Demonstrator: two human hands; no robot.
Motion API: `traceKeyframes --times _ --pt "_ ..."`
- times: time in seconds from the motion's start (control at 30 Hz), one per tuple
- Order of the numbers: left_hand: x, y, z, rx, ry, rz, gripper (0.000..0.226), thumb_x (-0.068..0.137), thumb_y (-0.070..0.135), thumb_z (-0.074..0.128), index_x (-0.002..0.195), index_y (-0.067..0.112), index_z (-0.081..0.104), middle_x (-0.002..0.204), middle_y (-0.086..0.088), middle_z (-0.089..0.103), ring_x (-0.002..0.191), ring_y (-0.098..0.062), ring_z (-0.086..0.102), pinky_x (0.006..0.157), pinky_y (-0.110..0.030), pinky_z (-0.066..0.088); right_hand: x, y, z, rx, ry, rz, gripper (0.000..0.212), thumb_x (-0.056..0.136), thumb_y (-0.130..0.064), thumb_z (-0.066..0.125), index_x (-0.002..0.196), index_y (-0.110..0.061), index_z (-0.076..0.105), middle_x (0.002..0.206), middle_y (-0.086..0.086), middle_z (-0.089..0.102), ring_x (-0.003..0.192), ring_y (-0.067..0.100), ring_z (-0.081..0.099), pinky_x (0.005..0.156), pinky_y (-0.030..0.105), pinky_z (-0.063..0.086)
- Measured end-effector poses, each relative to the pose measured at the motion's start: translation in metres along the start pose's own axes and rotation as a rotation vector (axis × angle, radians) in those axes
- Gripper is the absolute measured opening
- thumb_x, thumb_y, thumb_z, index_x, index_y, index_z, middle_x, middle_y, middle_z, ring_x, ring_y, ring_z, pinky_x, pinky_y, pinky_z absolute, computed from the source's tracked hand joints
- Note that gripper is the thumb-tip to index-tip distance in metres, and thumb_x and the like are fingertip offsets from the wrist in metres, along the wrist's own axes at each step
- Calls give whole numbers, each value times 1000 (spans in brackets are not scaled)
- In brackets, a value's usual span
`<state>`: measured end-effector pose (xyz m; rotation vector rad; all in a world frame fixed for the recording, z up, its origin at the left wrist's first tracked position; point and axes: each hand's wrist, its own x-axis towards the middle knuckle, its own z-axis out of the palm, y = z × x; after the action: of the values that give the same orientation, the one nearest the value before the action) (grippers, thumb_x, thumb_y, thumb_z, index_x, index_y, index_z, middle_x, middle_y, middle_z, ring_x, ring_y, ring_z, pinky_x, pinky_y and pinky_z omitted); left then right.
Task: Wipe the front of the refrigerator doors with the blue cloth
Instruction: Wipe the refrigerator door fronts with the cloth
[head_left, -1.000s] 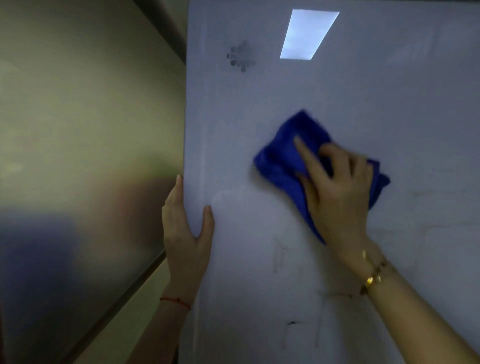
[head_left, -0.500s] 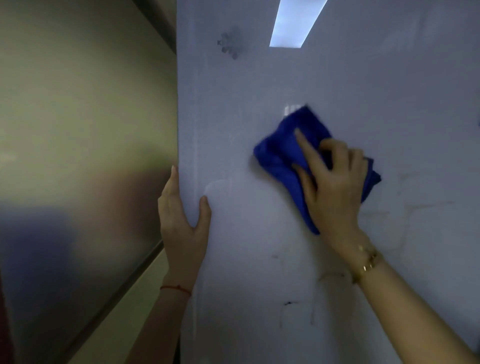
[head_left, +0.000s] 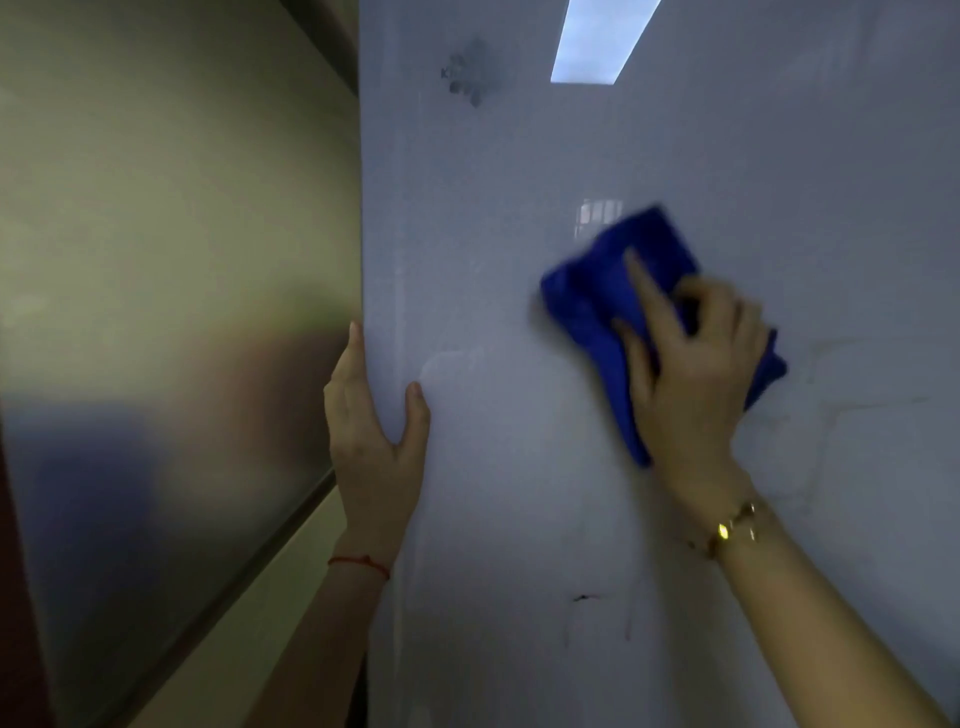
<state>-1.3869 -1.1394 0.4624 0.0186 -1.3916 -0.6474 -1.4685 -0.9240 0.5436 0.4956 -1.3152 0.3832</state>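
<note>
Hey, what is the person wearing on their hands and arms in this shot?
Both forearms are bare, with no sleeves or gloves in view. A thin red string bracelet circles the wrist below the left hand, and a gold-coloured chain bracelet sits at the wrist of the right hand.

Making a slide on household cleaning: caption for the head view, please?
The right hand holds a blue cloth against the refrigerator door while the left hand grips its edge.

Dim, soft frame: ceiling-light reflection (head_left: 597, 41) on glossy refrigerator door (head_left: 519, 519), motion-blurred blue cloth (head_left: 597, 306).
</note>
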Motion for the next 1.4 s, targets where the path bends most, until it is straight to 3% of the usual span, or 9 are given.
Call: traceKeyframes --times 0.07,0.27,0.4,0.53,0.7,0.77,0.97,1.23,1.4 --pt "-1 1 0 1 -6 0 63 97 22 57 151 7 30 145 4 39 135 -8 40 114 -18 33 20 -9 8 10 -1 104 38 102 -37 43 139 -27 46 109 11 56 92 26 45 76 36 35" --pt "-2 3 -1 103 -25 87 63 97 22 57 151 4 30 152 -12 39 140 -15 34 119 -28 31 -69 -16 -14 77 -164 -315 41 95 -31 59 135 -26 52 109 6 49 74 28 53 65 37 40" --pt "-4 9 5 227 -2 155 59 96 22 57 148 4 36 155 -16 33 144 -29 31 120 -47 31 -20 22 -12 24 -87 -90 37 100 -31 47 137 -25 50 110 12 52 87 29 48 74 38 35" --pt "-5 16 16 285 -22 228 56 96 20 56 147 5 39 157 -14 34 148 -30 28 119 -53 30 48 10 8 3 -5 123 38 102 -37 41 138 -28 47 111 12 57 91 27 46 76 37 36" --pt "-5 20 24 281 -28 220 57 96 18 56 148 5 38 157 -14 33 149 -30 25 118 -58 30 -38 -12 -7 83 -156 -302 42 96 -33 58 137 -27 50 111 7 49 79 27 50 67 37 38" --pt "-5 19 24 283 -24 230 56 96 18 55 147 3 38 157 -16 34 148 -32 27 117 -59 30 -63 6 -20 69 -194 -345 43 96 -32 57 138 -29 48 112 6 48 78 27 50 67 37 38" --pt "-7 18 26 284 -8 234 54 97 18 53 147 3 39 156 -16 35 148 -34 26 117 -59 30 42 46 -3 44 -21 103 36 101 -33 44 136 -26 50 110 14 55 90 32 51 77 38 38" --pt "-8 18 25 261 -12 224 55 96 15 55 147 3 38 157 -16 35 148 -34 27 116 -59 30 -56 23 -25 90 -204 -297 39 100 -34 49 138 -29 46 111 6 47 79 29 54 68 38 42" --pt "-9 18 26 267 13 232 52 97 15 54 145 1 42 154 -17 38 147 -35 29 116 -59 31 32 52 -8 48 -45 51 37 100 -33 45 137 -28 48 112 13 54 91 31 50 77 38 36"
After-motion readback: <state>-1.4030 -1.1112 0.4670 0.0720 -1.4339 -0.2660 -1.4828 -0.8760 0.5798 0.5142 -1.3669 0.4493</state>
